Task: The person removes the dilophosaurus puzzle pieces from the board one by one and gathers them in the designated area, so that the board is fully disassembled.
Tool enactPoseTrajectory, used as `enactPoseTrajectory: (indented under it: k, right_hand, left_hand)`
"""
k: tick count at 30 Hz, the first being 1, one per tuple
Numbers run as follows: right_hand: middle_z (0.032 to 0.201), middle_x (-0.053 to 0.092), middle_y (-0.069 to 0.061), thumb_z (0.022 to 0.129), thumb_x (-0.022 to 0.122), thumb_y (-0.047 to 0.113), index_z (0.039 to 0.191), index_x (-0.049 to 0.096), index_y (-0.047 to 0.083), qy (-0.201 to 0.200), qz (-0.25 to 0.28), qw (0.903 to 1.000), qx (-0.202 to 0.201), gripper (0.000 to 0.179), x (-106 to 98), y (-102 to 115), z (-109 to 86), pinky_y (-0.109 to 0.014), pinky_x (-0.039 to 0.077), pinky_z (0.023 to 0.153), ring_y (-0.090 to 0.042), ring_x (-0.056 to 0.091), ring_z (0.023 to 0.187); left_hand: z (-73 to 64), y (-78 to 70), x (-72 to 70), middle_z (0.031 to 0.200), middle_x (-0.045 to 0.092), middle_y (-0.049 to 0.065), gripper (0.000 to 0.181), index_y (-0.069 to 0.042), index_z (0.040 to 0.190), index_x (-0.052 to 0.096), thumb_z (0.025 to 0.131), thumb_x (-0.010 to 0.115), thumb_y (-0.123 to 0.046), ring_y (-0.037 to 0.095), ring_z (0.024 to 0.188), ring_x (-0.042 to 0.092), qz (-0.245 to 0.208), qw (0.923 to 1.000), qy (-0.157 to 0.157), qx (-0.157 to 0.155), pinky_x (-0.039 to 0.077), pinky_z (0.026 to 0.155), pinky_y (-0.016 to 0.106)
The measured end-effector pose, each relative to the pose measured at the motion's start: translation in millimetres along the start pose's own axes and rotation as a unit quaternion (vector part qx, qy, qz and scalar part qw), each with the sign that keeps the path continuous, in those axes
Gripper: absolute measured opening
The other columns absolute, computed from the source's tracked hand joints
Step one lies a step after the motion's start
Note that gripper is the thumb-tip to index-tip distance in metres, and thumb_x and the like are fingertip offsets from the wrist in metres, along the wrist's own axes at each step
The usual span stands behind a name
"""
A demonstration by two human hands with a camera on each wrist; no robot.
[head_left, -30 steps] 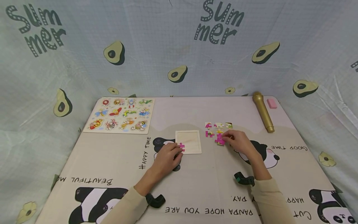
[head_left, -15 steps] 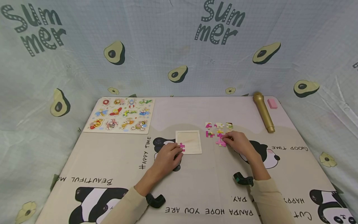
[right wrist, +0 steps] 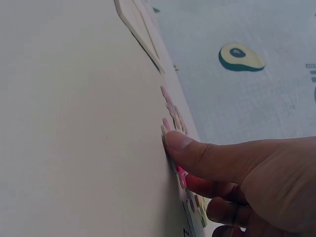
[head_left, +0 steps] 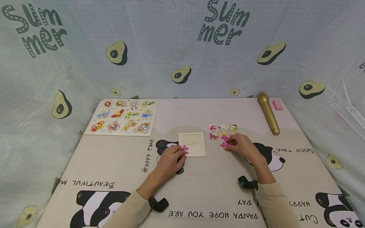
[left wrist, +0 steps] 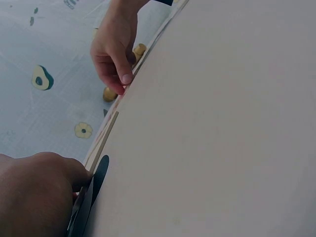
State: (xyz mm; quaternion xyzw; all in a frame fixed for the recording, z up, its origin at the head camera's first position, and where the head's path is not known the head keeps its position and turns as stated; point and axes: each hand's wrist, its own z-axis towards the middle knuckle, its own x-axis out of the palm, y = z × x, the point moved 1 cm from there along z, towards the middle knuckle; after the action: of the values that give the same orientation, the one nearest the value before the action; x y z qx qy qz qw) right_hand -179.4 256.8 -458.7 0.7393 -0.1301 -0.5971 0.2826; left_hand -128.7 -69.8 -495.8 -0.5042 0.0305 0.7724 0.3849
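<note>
A square wooden puzzle tray [head_left: 196,146] lies mid-table, with one pink puzzle piece [head_left: 186,149] in its near left corner. My left hand [head_left: 170,161] holds the tray by that corner; the left wrist view shows the tray's edge at the fingers. To the right of the tray, my right hand [head_left: 242,146] pinches a pink puzzle piece [head_left: 223,145] between thumb and fingers, low over the table. The right wrist view has the thumb [right wrist: 178,140] on its edge. Several loose puzzle pieces [head_left: 223,127] lie in rough rows just beyond this hand, some partly covered.
At the back left lies a board with insect pictures [head_left: 122,117]. A gold microphone-shaped object [head_left: 268,114] and a pink block [head_left: 277,105] stand at the back right. A panda-printed cloth [head_left: 199,186] covers the table, with a patterned curtain [head_left: 154,53] behind.
The right hand has drawn a pink piece slightly toward the person, apart from the piece behind it, and its fingers have shifted on it. The left hand and tray stay put.
</note>
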Motion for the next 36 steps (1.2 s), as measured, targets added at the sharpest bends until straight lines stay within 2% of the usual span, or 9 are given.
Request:
enactPoseTrajectory:
  k: [10, 17, 21, 36]
  right_hand:
    - [0.091, 0.064, -0.008, 0.087, 0.079, 0.021, 0.106, 0.072, 0.000, -0.007, -0.008, 0.9999, -0.001, 0.030, -1.1, 2.6, 0.3, -0.030, 0.046, 0.073, -0.020, 0.055, 0.084]
    - [0.093, 0.067, -0.009, 0.090, 0.075, 0.024, 0.107, 0.072, 0.000, -0.035, -0.010, 0.9993, -0.009, 0.029, -6.4, 20.7, 4.1, -0.028, 0.047, 0.067, -0.022, 0.056, 0.082]
    - [0.093, 0.069, -0.009, 0.090, 0.075, 0.024, 0.106, 0.073, 0.001, -0.046, -0.012, 0.9985, -0.025, 0.029, -6.3, 32.5, 8.4, -0.028, 0.048, 0.069, -0.021, 0.057, 0.082]
    - [0.089, 0.065, -0.007, 0.090, 0.074, 0.023, 0.103, 0.073, 0.003, -0.045, 0.003, 0.9972, -0.059, 0.024, 16.6, 66.7, 31.4, -0.028, 0.048, 0.070, -0.019, 0.057, 0.081]
  left_hand:
    - [0.7, -0.1, -0.9, 0.105, 0.074, 0.008, 0.016, -0.007, 0.100, 0.078, 0.087, 0.076, -0.016, 0.022, 0.100, 0.069, -0.002, 0.9999, -0.010, 0.009, 0.057, 0.092, 0.036]
    - [0.0, 0.2, -1.7, 0.106, 0.073, 0.008, 0.016, -0.006, 0.100, 0.078, 0.087, 0.076, -0.015, 0.022, 0.099, 0.068, -0.006, 0.9999, -0.007, 0.004, 0.056, 0.091, 0.036]
    - [-0.6, 0.2, -0.5, 0.106, 0.071, 0.008, 0.016, -0.006, 0.100, 0.078, 0.087, 0.075, -0.015, 0.021, 0.097, 0.067, -0.013, 0.9999, -0.007, 0.006, 0.056, 0.089, 0.034]
    - [-0.4, -0.9, -1.6, 0.107, 0.070, 0.008, 0.016, -0.006, 0.100, 0.078, 0.088, 0.075, -0.015, 0.020, 0.097, 0.067, -0.016, 0.9999, -0.002, -0.001, 0.057, 0.088, 0.033]
